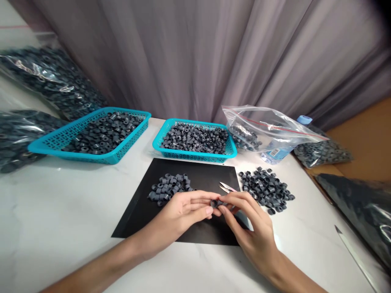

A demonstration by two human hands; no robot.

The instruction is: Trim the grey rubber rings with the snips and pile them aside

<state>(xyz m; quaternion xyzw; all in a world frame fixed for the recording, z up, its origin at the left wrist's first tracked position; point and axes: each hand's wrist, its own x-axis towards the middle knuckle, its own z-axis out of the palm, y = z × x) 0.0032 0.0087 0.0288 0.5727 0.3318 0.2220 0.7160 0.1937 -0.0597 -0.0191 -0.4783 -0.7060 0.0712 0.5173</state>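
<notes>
A small grey ring [214,203] is pinched between the fingertips of both hands, low in the middle of the view, just above a black mat [140,221] that is laid on the white counter [61,211]. The left hand [183,209] is curled nearly closed, with thumb and forefinger pressed on the ring's left side. The right hand [252,230] is closed in the same way on its right side. At 1 o'clock from the ring, the pointed blades of small snips [225,187] are seen just past the right fingers; whether they are gripped by that hand cannot be told. At 10 o'clock, a loose heap of rings [171,186] is spread on the mat. At 2 o'clock, off the mat, a second heap [265,189] is piled on the bare counter. Farther back at 12 o'clock, a small teal basket [189,154] filled with rings is set, and a larger teal basket [45,146], also filled, is placed at 10 o'clock. Behind the second heap, a clear zip bag [269,122] holding a few rings is leaned over a water bottle [276,154]. Plastic sacks of rings [45,77] are stacked at far left, and a grey curtain [183,53] is hung behind everything.
</notes>
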